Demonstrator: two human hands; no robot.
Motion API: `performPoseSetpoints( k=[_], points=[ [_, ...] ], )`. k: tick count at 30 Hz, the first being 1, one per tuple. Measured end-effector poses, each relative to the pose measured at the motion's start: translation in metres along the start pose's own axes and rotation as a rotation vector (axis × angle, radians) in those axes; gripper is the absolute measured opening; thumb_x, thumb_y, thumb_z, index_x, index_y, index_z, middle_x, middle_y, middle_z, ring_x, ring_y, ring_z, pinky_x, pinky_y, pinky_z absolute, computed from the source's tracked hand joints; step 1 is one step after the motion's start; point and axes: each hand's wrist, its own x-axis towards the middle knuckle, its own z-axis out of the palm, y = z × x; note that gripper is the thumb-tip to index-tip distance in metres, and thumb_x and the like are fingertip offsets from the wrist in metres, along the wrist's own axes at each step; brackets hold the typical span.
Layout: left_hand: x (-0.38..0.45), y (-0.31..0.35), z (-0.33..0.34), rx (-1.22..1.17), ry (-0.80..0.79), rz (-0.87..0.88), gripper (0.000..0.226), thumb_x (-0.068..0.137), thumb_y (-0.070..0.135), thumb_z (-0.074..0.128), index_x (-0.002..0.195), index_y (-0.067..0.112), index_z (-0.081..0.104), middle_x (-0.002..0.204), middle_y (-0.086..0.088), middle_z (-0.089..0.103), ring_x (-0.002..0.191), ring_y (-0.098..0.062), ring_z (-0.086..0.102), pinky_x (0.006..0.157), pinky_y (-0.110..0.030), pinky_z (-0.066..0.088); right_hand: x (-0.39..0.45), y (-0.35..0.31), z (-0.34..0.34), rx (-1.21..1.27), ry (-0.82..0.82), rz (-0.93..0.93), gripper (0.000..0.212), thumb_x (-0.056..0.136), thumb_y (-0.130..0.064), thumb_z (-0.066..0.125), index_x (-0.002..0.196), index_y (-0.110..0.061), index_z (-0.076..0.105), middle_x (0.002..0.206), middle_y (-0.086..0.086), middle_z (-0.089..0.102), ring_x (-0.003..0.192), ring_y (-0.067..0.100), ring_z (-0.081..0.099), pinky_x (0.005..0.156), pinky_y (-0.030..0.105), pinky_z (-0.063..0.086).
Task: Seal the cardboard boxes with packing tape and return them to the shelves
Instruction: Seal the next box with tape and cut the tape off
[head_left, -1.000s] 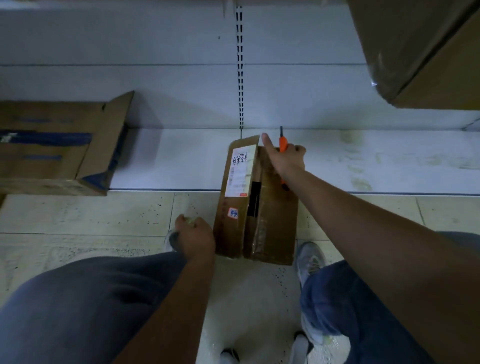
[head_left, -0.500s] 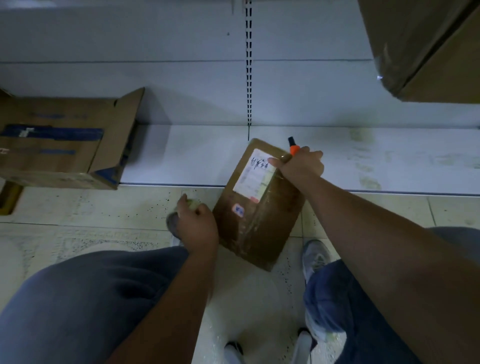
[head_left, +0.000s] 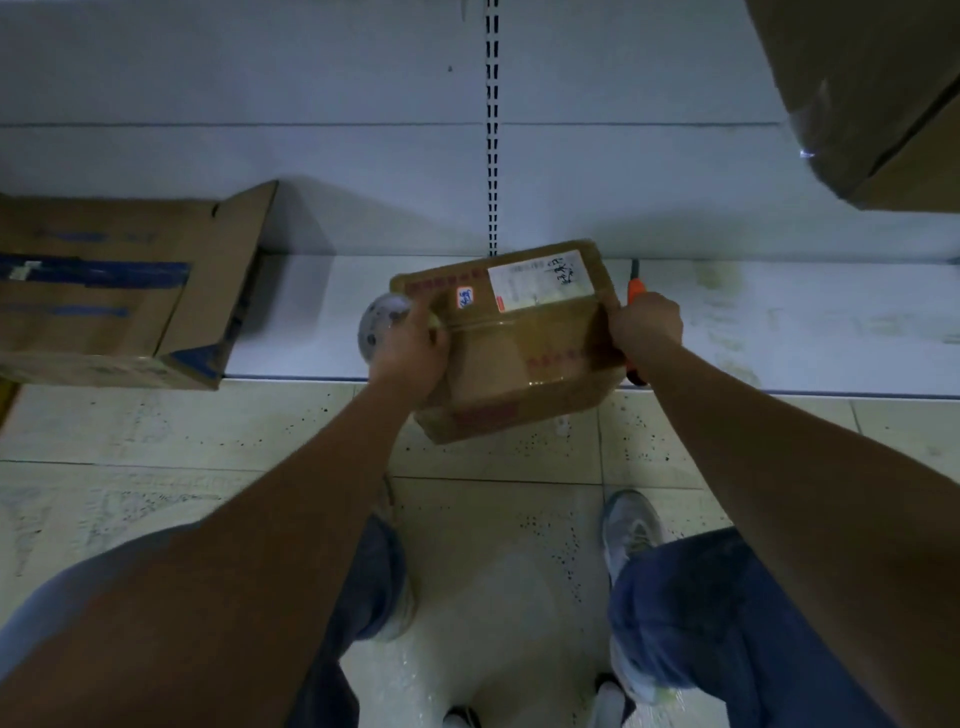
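Observation:
A small cardboard box (head_left: 511, 343) with a white shipping label is held between both hands, lying crosswise over the front edge of the bottom shelf (head_left: 779, 332). My left hand (head_left: 410, 348) grips a roll of clear packing tape (head_left: 376, 325) against the box's left end. My right hand (head_left: 644, 325) holds the box's right end and also grips an orange utility knife (head_left: 632, 291), whose tip sticks up past my knuckles. Clear tape runs across the top of the box.
A larger opened box (head_left: 119, 296) with blue tape sits on the shelf at the left. Another big box (head_left: 872, 98) overhangs at the top right. A slotted upright (head_left: 492, 130) runs up the shelf back. My shoes and knees are on the tiled floor below.
The box has been turned from lengthwise to crosswise and lifted toward the shelf. My left hand with the tape roll rose from the floor to the box's left end.

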Motion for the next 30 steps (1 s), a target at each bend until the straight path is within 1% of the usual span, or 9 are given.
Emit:
performPoseSetpoints(
  k=[2, 7, 10, 13, 17, 21, 25, 27, 30],
  points=[
    [0.027, 0.000, -0.007, 0.054, -0.032, 0.051, 0.030, 0.105, 0.024, 0.035, 0.133, 0.017, 0.043, 0.093, -0.008, 0.061, 0.068, -0.016, 0.057, 0.058, -0.029, 0.047, 0.009, -0.007, 0.000, 0.036, 0.025, -0.011, 0.033, 0.102, -0.038, 0.048, 0.101, -0.006, 0.054, 0.081, 0.006, 0.054, 0.078, 0.026, 0.062, 0.059, 0.030, 0.042],
    [0.083, -0.015, -0.032, 0.055, -0.147, 0.154, 0.037, 0.103, 0.020, 0.044, 0.139, 0.013, 0.046, 0.120, -0.018, 0.064, 0.103, -0.031, 0.062, 0.090, -0.040, 0.051, 0.016, -0.024, 0.012, 0.038, -0.021, -0.167, 0.028, 0.102, -0.032, 0.048, 0.088, -0.009, 0.056, 0.087, 0.012, 0.068, 0.079, 0.026, 0.066, 0.080, 0.035, 0.054],
    [0.099, -0.020, -0.042, 0.055, -0.192, 0.172, 0.043, 0.102, 0.026, 0.044, 0.143, 0.012, 0.046, 0.123, -0.020, 0.063, 0.108, -0.035, 0.062, 0.092, -0.039, 0.049, 0.020, -0.036, 0.013, -0.008, -0.084, -0.230, 0.027, 0.104, -0.032, 0.046, 0.092, -0.009, 0.053, 0.093, 0.016, 0.069, 0.089, 0.031, 0.067, 0.079, 0.034, 0.049],
    [0.099, -0.019, -0.053, -0.064, -0.125, 0.166, 0.060, 0.085, 0.039, 0.039, 0.134, 0.007, 0.052, 0.120, -0.021, 0.062, 0.108, -0.037, 0.060, 0.094, -0.045, 0.051, 0.013, -0.044, 0.007, 0.117, 0.092, -0.251, 0.025, 0.104, -0.029, 0.047, 0.105, -0.004, 0.052, 0.098, 0.014, 0.061, 0.089, 0.031, 0.064, 0.075, 0.037, 0.051],
    [0.072, 0.009, -0.084, -0.534, -0.064, -0.006, 0.032, 0.097, 0.015, 0.055, 0.129, 0.012, 0.059, 0.110, -0.012, 0.064, 0.089, -0.025, 0.066, 0.075, -0.034, 0.060, -0.017, -0.048, -0.020, 0.145, 0.275, -0.248, 0.024, 0.104, -0.033, 0.046, 0.112, -0.011, 0.053, 0.088, 0.005, 0.060, 0.077, 0.025, 0.061, 0.069, 0.035, 0.048],
    [0.019, 0.045, -0.111, -1.024, -0.346, -0.132, 0.028, 0.100, 0.015, 0.054, 0.126, 0.010, 0.064, 0.104, -0.007, 0.074, 0.081, -0.017, 0.073, 0.067, -0.029, 0.061, -0.071, -0.071, -0.062, 0.400, -0.023, -0.399, 0.016, 0.092, -0.033, 0.066, 0.103, -0.025, 0.059, 0.084, -0.011, 0.059, 0.074, 0.005, 0.057, 0.067, 0.023, 0.045],
    [-0.035, 0.065, -0.119, -1.090, -0.602, -0.147, 0.040, 0.092, 0.019, 0.063, 0.129, 0.007, 0.061, 0.121, -0.020, 0.068, 0.097, -0.027, 0.071, 0.086, -0.044, 0.060, -0.140, -0.080, -0.094, 0.559, -0.412, -0.477, 0.065, 0.077, -0.038, 0.082, 0.134, -0.036, 0.051, 0.118, -0.015, 0.062, 0.100, 0.000, 0.060, 0.085, 0.022, 0.049],
    [-0.053, 0.072, -0.116, -1.033, -0.652, -0.151, 0.042, 0.094, 0.022, 0.061, 0.132, 0.005, 0.059, 0.130, -0.022, 0.063, 0.096, -0.027, 0.068, 0.090, -0.045, 0.055, -0.164, -0.074, -0.095, 0.626, -0.472, -0.512, 0.068, 0.075, -0.029, 0.085, 0.135, -0.028, 0.053, 0.105, -0.015, 0.066, 0.091, -0.002, 0.064, 0.079, 0.019, 0.052],
    [-0.078, 0.086, -0.107, -0.960, -0.762, -0.127, 0.034, 0.100, 0.027, 0.055, 0.128, 0.011, 0.063, 0.121, -0.017, 0.069, 0.090, -0.026, 0.074, 0.078, -0.037, 0.062, -0.177, -0.067, -0.080, 0.725, -0.337, -0.502, 0.041, 0.078, -0.012, 0.084, 0.112, -0.020, 0.063, 0.082, -0.016, 0.064, 0.068, -0.007, 0.063, 0.064, 0.012, 0.049]
  ],
)
